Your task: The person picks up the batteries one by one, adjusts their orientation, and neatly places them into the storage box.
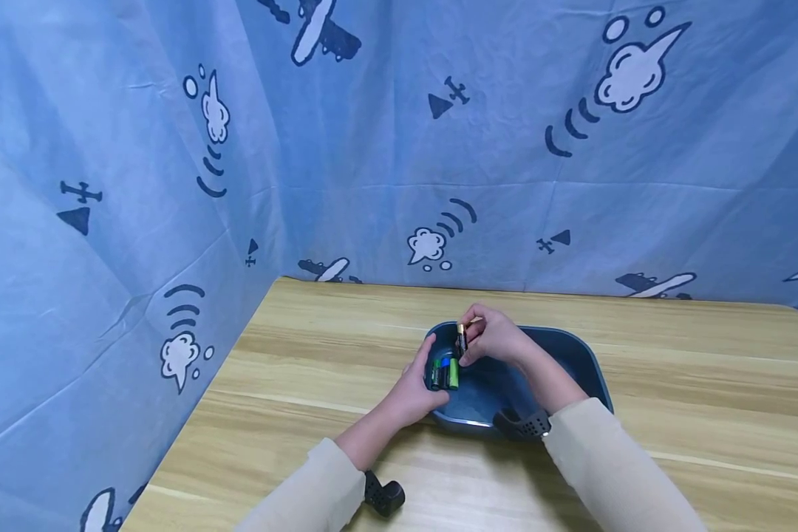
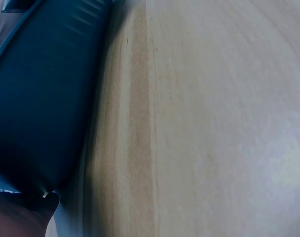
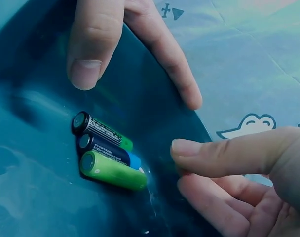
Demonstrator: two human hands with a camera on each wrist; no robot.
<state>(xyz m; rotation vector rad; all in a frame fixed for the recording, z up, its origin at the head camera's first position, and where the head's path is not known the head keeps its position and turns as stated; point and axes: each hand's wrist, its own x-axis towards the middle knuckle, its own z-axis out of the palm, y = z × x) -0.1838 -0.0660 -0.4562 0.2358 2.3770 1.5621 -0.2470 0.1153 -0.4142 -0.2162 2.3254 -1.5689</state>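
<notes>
A deep blue plastic bin (image 1: 468, 423) stands on the table. Inside, at its left end, three batteries lie side by side: a black one with a green end (image 3: 103, 132), a dark one with a blue end (image 3: 108, 149) and a lime green one (image 3: 113, 172). Between thumb and fingers my right hand (image 1: 502, 340) pinches a black-and-gold battery (image 1: 462, 341) above the bin's far left part; the thumb hides it in the right wrist view. My left hand (image 1: 412, 395) rests at the bin's left end, straight fingers along the rim and thumb over the inside.
The wooden table (image 1: 292, 355) extends on both sides of the bin. A blue patterned cloth (image 1: 366, 148) hangs behind it and along the left side. Black wrist straps (image 1: 384, 496) sit on both forearms, the right one over the bin's front rim.
</notes>
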